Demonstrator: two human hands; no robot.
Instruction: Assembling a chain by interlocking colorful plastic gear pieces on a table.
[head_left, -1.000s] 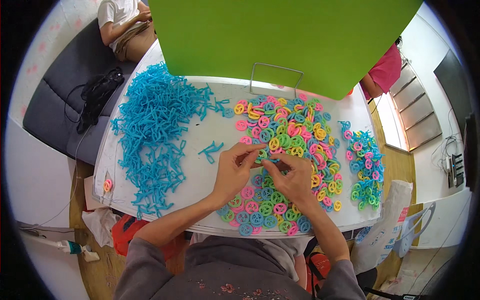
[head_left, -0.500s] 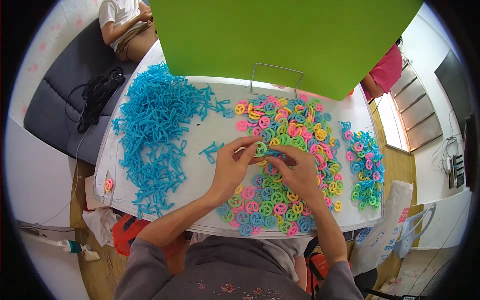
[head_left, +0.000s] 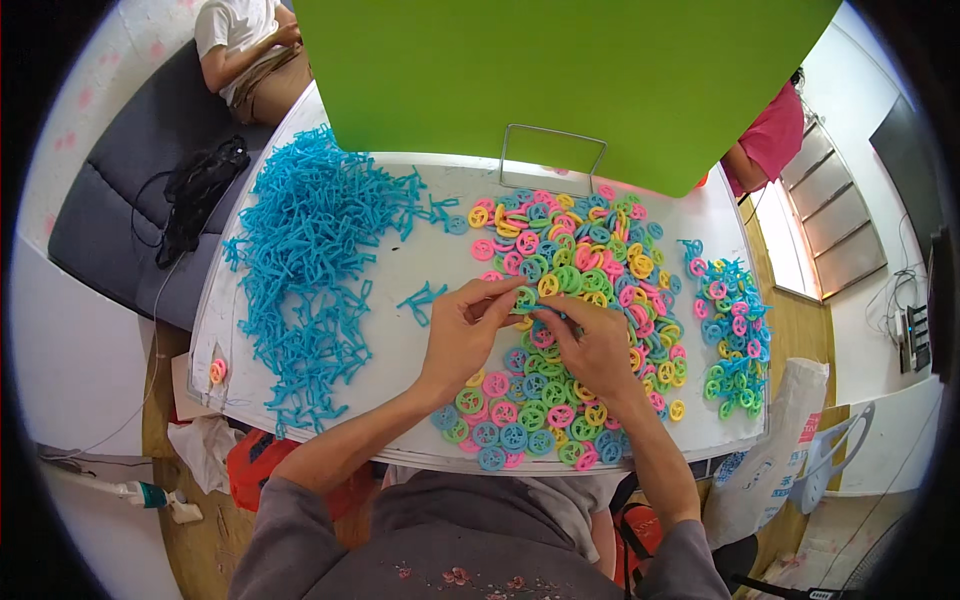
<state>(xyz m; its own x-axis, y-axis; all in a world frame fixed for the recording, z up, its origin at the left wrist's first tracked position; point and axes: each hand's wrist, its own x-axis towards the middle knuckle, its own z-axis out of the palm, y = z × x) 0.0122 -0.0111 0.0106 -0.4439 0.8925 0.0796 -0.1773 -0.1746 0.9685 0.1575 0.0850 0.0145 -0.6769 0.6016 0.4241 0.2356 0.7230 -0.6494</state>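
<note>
Over the middle of the table, my left hand point(head_left: 465, 325) pinches a small green plastic wheel point(head_left: 525, 299) between thumb and fingers. My right hand point(head_left: 592, 342) meets it from the right, its fingertips closed at the wheel's edge. A bit of blue shows between the right fingertips, too small to make out fully. Below and around both hands spreads a heap of spoked wheels point(head_left: 533, 413) in pink, green, yellow and blue. Left of my left hand lie a few loose blue plastic clips point(head_left: 421, 302).
A large pile of blue clips point(head_left: 310, 220) covers the table's left side. On the right lie clips joined with wheels point(head_left: 735, 335). A green panel point(head_left: 570, 90) and a wire stand point(head_left: 553, 157) rise at the back. Two other people sit beyond the table.
Both hands stay close together over the wheels, with only small finger movements. The right fingertips have shifted slightly against the green wheel.
</note>
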